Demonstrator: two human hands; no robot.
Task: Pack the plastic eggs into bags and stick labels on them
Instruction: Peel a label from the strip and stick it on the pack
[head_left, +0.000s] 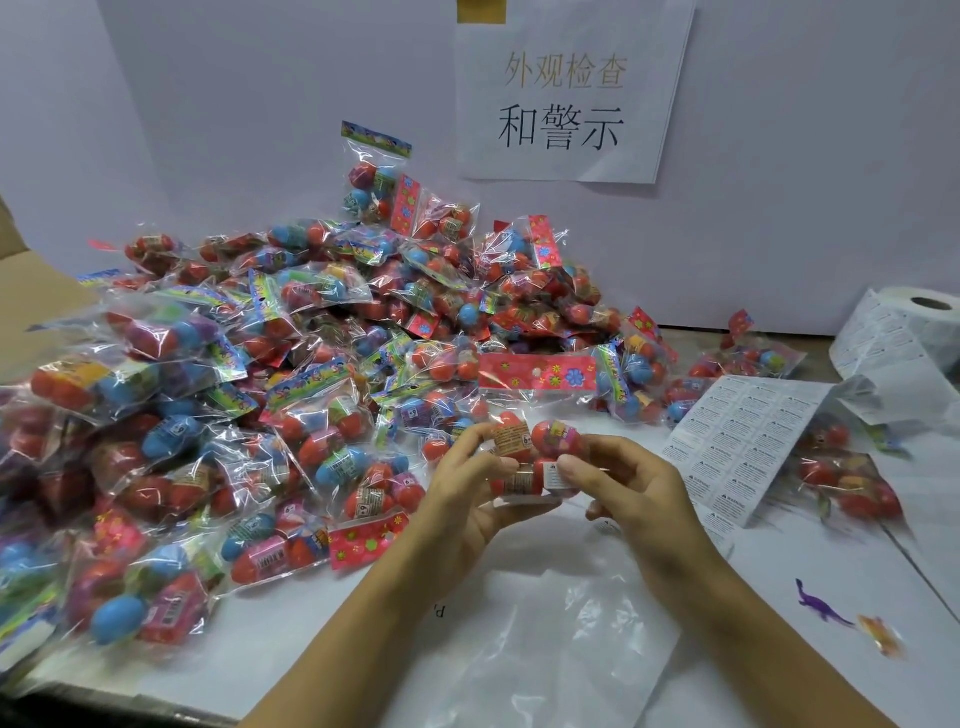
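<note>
- Over the table's near middle: bag of eggs (535, 447) held up between both hands, red flowered header card on top, red eggs inside the clear plastic.
- left hand (467, 488) grips the bag's left side, fingers curled round it, thumb on the front.
- right hand (631, 483) pinches the bag's lower right, thumb pressing a small white label (555, 475) onto the plastic.
- Just right of the hands: label sheet (748, 441) lying flat, rows of white warning stickers.
- Far right: label roll (919, 322), its strip trailing down to the sheet.
- Left and behind: big pile of packed bags (291, 374), red and blue eggs, up against the wall.
- Right of the sheet: a few more packed bags.
- Under the forearms: empty clear bag (561, 644) flat on the white table (363, 613).
- Near right: purple toy dinosaur (821, 608), orange toy (880, 634) just beside it.
- Wall: paper sign (566, 93) with printed characters.
</note>
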